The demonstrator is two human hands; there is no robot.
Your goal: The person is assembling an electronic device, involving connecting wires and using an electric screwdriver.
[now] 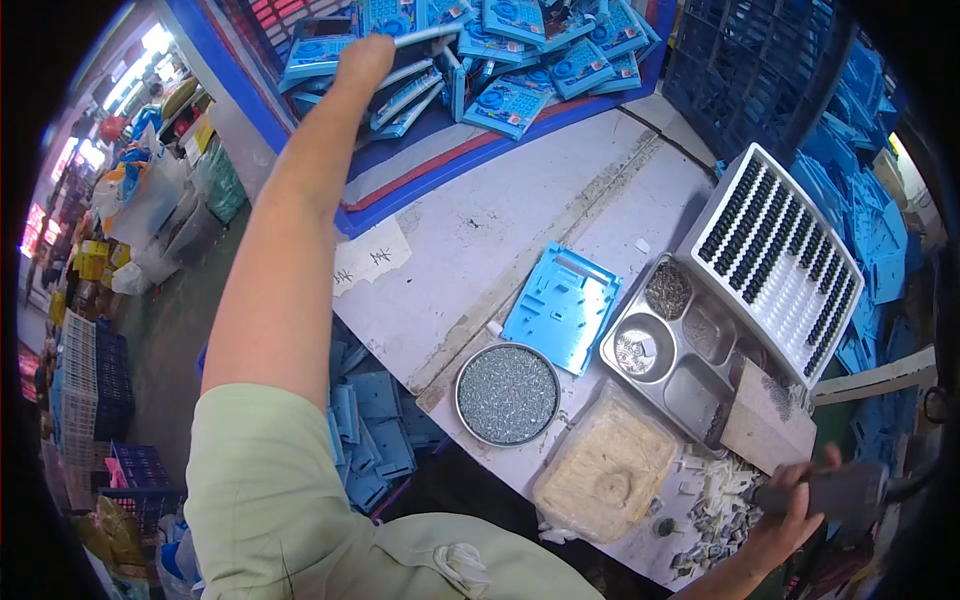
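Pale green short sleeve and trousers-or-shirt cloth fill the lower edge, and from the sleeve the left forearm stretches up to a blue-rimmed bin. At its end the left hand is bent over the bin, right against a blue-and-white slab seen edge-on; its fingers are hidden, so whether they grip the slab I cannot tell. Around it lie many flat blue toy consoles, heaped at various angles.

Low on the right, the right hand has its fingers wrapped around a dark handheld power tool, which is blurred. Just beside that hand, small grey and whitish parts lie scattered on the worktable. Next to them sits a yellowish block in clear plastic, then a round dish full of tiny silvery pieces.

Beyond the dish, one blue plastic shell lies flat, beside a steel compartment tray. A cardboard piece overlaps the tray's near end. Past it, a white tray with rows of black parts leans tilted. More blue shells crowd the far right.
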